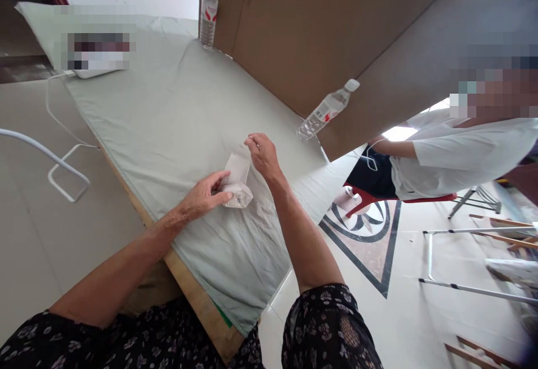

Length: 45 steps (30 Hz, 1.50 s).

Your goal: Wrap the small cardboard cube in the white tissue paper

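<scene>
Between hands [205, 194], pale boxy packet [238, 174]

Standing here, I count one worker's two hands [209, 191] [264, 157], one small white container [238, 177], two clear plastic bottles [209, 14] [328, 110], one counter [202, 304], one pale cloth [168, 111], one cardboard screen [290, 32], one red chair [359, 205] and one seated co-worker [454, 158].

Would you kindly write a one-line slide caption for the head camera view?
Left hand holding a small white container at a cloth-covered table, right hand close beside it.
</scene>
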Motion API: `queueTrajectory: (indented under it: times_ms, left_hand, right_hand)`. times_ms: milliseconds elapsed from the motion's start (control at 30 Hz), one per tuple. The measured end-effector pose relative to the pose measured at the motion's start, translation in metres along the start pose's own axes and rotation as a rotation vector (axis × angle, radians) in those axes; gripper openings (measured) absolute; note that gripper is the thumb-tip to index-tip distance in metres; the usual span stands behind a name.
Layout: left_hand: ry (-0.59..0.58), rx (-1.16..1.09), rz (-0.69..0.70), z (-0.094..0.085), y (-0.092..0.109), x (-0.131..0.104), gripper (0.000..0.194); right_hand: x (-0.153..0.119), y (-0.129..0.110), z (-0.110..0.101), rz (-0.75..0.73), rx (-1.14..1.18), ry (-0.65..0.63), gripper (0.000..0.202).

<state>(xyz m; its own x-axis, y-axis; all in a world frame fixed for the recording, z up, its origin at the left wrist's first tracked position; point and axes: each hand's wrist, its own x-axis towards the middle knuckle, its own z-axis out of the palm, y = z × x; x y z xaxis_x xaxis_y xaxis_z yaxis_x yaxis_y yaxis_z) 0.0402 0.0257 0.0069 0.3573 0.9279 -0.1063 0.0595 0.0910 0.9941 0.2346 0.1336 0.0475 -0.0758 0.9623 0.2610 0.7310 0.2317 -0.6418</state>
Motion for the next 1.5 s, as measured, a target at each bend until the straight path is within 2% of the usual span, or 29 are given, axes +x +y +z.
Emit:
queueTrajectory:
  times_ms: [100, 133, 167, 300, 433, 533, 633, 800, 933, 1033, 1133, 1200, 1400, 1500]
  left_hand:
    - [-0.009, -0.095, -0.033, -0.001, 0.002, 0.0, 0.102]
    - [-0.012, -0.124, -0.04, -0.001, 0.003, -0.001, 0.103]
    - [-0.011, -0.152, -0.043, -0.001, 0.004, -0.002, 0.104]
    - [0.002, -0.253, -0.02, -0.001, 0.003, -0.003, 0.098]
    - [0.028, -0.354, 0.032, -0.003, -0.001, -0.003, 0.087]
    - [0.03, -0.406, 0.054, -0.004, 0.0, -0.002, 0.084]
    - [0.008, -0.414, 0.068, -0.003, 0.003, -0.002, 0.08]
    - [0.033, -0.384, 0.065, -0.002, 0.006, -0.003, 0.079]
    - [0.1, -0.34, 0.066, -0.002, 0.005, 0.0, 0.085]
    - [0.147, -0.165, 0.059, -0.003, 0.005, 0.001, 0.085]
    - [0.302, 0.16, 0.106, -0.004, 0.01, -0.002, 0.068]
    - [0.352, 0.377, 0.117, -0.004, 0.017, -0.004, 0.059]
    - [0.29, 0.907, 0.03, 0.012, 0.044, 0.004, 0.047]
    - [0.238, 1.012, -0.016, 0.014, 0.048, 0.015, 0.024]
  right_hand:
    - [-0.024, -0.005, -0.014, 0.052, 0.074, 0.106, 0.018]
    - [-0.035, -0.008, -0.019, 0.066, 0.101, 0.103, 0.02]
    - [-0.045, -0.012, -0.024, 0.075, 0.111, 0.061, 0.023]
    - [-0.078, -0.031, -0.029, 0.084, 0.006, -0.26, 0.04]
    - [-0.086, -0.047, -0.019, 0.17, -0.182, -0.326, 0.042]
    - [-0.082, -0.051, -0.011, 0.201, -0.25, -0.321, 0.038]
    - [-0.081, -0.044, -0.005, 0.196, -0.175, -0.282, 0.026]
    - [-0.089, -0.019, -0.006, 0.2, 0.133, -0.167, 0.017]
    - [-0.098, -0.002, -0.014, 0.279, 0.432, -0.057, 0.019]
    - [-0.104, 0.003, -0.019, 0.363, 0.605, -0.031, 0.023]
    - [-0.107, 0.003, -0.019, 0.408, 0.763, -0.07, 0.026]
    - [-0.107, 0.0, -0.017, 0.407, 0.832, -0.096, 0.03]
    - [-0.106, -0.008, -0.012, 0.354, 0.826, -0.083, 0.031]
    - [-0.107, -0.008, -0.013, 0.335, 0.828, -0.077, 0.029]
